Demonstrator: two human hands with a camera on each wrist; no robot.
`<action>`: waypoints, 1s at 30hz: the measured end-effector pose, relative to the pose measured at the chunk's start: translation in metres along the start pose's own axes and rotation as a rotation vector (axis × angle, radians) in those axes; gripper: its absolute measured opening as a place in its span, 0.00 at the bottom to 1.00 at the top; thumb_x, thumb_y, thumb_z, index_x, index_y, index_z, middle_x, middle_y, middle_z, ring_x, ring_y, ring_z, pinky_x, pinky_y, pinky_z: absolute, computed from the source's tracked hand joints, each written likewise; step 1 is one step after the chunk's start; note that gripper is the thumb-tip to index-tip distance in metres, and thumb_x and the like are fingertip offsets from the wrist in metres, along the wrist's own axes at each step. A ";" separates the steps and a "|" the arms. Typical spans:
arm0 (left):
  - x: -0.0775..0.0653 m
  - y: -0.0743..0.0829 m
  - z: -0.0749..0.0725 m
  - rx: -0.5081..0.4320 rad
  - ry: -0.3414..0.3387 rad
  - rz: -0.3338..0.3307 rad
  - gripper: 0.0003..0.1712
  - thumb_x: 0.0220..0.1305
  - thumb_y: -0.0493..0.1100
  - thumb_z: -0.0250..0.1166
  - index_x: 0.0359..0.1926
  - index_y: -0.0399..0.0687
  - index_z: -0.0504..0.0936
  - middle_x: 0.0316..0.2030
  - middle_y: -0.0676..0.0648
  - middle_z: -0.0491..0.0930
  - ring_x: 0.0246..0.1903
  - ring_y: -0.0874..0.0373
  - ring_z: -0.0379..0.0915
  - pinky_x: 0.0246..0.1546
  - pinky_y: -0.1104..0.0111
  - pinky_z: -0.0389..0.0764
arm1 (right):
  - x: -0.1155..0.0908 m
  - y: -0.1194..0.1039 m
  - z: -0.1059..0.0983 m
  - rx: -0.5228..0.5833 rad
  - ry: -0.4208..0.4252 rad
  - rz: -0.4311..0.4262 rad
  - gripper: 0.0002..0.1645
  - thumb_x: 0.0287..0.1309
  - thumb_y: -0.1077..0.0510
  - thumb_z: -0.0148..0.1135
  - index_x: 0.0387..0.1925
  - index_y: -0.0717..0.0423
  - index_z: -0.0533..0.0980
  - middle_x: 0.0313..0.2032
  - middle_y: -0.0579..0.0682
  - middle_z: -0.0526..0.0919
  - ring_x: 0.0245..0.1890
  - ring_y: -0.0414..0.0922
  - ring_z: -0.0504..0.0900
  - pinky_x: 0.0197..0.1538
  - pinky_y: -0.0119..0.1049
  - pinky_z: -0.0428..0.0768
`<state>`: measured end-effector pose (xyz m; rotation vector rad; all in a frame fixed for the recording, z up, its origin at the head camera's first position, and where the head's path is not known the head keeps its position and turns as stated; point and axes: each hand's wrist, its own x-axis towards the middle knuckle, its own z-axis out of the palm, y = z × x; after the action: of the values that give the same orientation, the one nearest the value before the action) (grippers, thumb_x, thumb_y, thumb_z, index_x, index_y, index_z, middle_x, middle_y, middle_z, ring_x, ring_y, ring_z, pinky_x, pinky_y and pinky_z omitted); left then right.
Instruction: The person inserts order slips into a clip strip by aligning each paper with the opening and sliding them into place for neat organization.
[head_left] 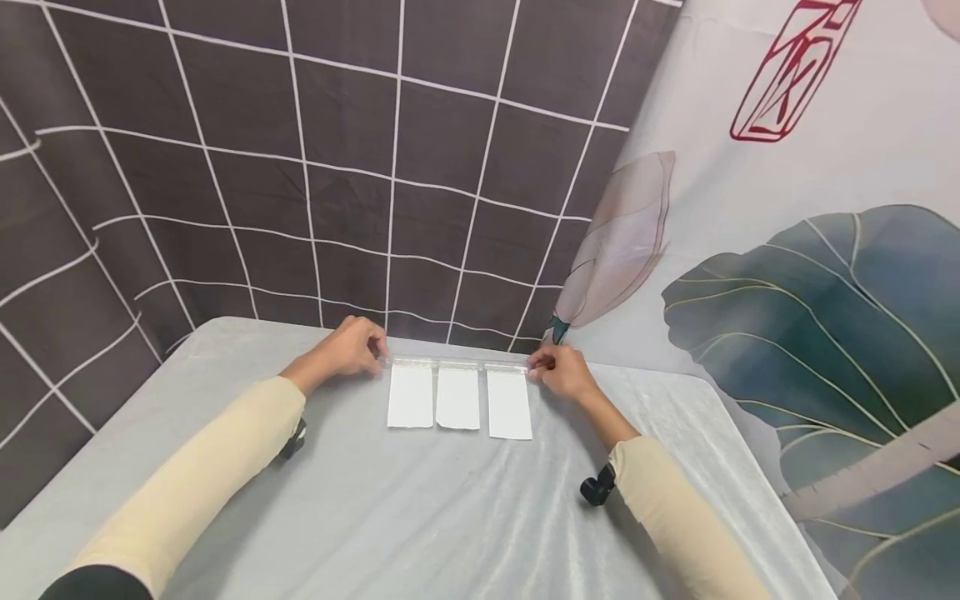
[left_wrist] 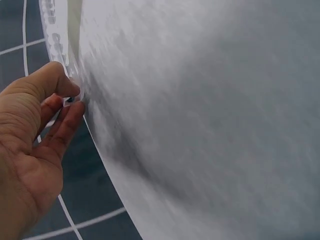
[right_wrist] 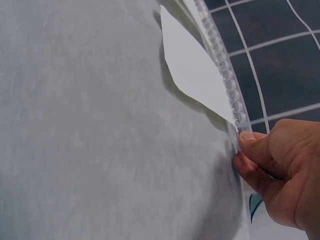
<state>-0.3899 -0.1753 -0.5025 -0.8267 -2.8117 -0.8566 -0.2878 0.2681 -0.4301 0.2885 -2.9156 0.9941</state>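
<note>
A clear plastic strip [head_left: 459, 363] with a bubbled surface stretches between my hands near the far edge of the bed-like surface. Three white paper cards, left [head_left: 410, 396], middle [head_left: 457, 400] and right [head_left: 509, 406], hang side by side from it. My left hand [head_left: 352, 346] pinches the strip's left end between thumb and fingers. At the other end, my right hand [head_left: 562, 371] pinches the strip beside the right card. The right wrist view shows the row of bubbles [right_wrist: 226, 75] along the strip and one card standing off the cloth. Whether the cards touch the cloth is unclear.
Pale grey plush cloth [head_left: 420, 517] covers the surface. Behind it hangs a dark curtain with a white grid [head_left: 337, 200]. A white curtain with a leaf print [head_left: 817, 317] borders the right side. Dark wrist cameras [head_left: 597, 486] sit under both cuffs.
</note>
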 end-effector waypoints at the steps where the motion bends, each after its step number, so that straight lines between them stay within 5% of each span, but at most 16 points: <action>1: 0.002 0.004 0.000 0.000 -0.001 -0.008 0.19 0.32 0.36 0.85 0.26 0.63 0.89 0.27 0.60 0.87 0.31 0.58 0.80 0.36 0.63 0.83 | 0.000 0.001 -0.002 -0.002 -0.003 0.003 0.10 0.68 0.66 0.73 0.49 0.65 0.90 0.44 0.63 0.94 0.47 0.57 0.93 0.54 0.46 0.87; 17: 0.013 0.022 0.008 -0.023 -0.007 0.003 0.19 0.32 0.35 0.84 0.25 0.62 0.90 0.25 0.60 0.87 0.31 0.59 0.81 0.36 0.65 0.83 | -0.007 0.014 -0.013 -0.015 0.011 -0.004 0.09 0.66 0.66 0.75 0.47 0.65 0.90 0.42 0.63 0.94 0.45 0.56 0.93 0.49 0.41 0.86; 30: 0.005 0.049 0.000 -0.084 -0.032 0.022 0.16 0.36 0.31 0.80 0.28 0.53 0.91 0.28 0.50 0.89 0.31 0.55 0.78 0.35 0.64 0.80 | -0.012 0.018 -0.012 -0.046 0.004 0.026 0.08 0.67 0.65 0.76 0.46 0.65 0.91 0.41 0.61 0.94 0.43 0.54 0.92 0.47 0.41 0.85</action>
<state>-0.3685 -0.1392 -0.4774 -0.8884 -2.8058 -0.9721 -0.2796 0.2909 -0.4327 0.2475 -2.9415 0.9283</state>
